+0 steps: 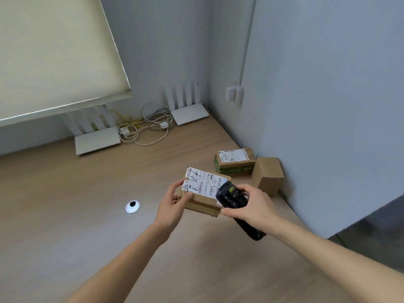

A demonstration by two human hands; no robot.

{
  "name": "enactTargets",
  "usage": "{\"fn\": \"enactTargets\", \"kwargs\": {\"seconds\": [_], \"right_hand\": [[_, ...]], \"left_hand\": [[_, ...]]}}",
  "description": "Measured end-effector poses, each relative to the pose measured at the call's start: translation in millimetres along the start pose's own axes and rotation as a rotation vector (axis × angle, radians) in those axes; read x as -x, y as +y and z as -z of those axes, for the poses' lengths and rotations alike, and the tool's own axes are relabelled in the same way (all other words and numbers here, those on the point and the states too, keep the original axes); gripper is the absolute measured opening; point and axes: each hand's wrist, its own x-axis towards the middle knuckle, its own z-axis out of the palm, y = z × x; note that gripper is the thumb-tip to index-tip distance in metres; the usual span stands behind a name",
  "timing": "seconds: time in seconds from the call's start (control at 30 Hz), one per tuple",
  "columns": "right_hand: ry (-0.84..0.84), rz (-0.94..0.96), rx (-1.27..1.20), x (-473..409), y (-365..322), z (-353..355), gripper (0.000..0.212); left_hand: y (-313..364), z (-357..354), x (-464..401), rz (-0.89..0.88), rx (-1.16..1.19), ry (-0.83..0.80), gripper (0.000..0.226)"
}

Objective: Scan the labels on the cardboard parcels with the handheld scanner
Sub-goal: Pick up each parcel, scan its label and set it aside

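Observation:
A flat cardboard parcel (202, 203) with a white printed label (203, 182) on top is gripped at its left edge by my left hand (173, 205). My right hand (251, 206) grips a black handheld scanner (229, 195), whose head hangs over the label's right end. Two more parcels stand behind on the wooden desk (87, 204): one with a label and green print (235, 161), and a plain brown box (267, 174) next to the wall.
Two white routers (97, 139) (189, 115) with upright antennas sit at the back of the desk, with tangled cables (145, 127) between them. A round cable grommet (132, 206) lies left of my hands. Walls close in behind and on the right, with the desk's right edge beyond the wall's end.

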Motion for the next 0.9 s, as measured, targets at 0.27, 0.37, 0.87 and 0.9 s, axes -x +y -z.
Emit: {"fn": "enactTargets", "kwargs": {"seconds": [0.27,0.37,0.87,0.9], "right_hand": [[-0.062,0.176,-0.075,101,-133,-21,0.089],[-0.064,0.216,-0.140,135,-176,-23,0.095],[-0.222,0.503,-0.110,235,-273,-13,0.072],[-0.221,0.511,-0.116,239,-275,-11,0.073]], "left_hand": [[52,114,130,-0.216,0.032,0.119,0.026],[74,146,172,-0.289,0.026,0.176,0.030],[141,201,330,-0.458,0.038,0.492,0.029],[141,201,339,-0.452,0.021,0.498,0.032]]}}
